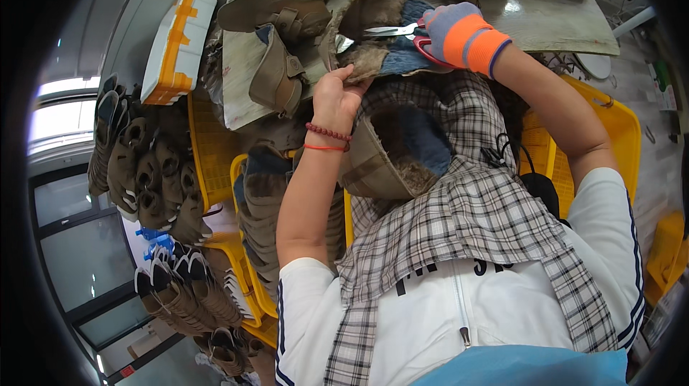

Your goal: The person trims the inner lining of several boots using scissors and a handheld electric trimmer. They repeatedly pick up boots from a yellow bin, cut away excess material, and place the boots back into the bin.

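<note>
Both bare forearms rise from the lower edge and reach forward, elbows bent and spread apart. The left hand (335,92) is bare, wrist banded with a red bead bracelet and a red cord; its fingers (353,83) curl down and pinch closed, knuckles facing the camera. The right hand (453,31) sits farther forward and higher, in a grey glove with an orange cuff, its fingers closed, the wrist bent inward toward the left hand. The two hands are near but apart.

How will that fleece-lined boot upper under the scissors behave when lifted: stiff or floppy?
Probably floppy: the boot upper folds where the left hand pinches it. Likely light, being thin fabric and fleece. The fuzzy lining should grip, not slip.
</note>
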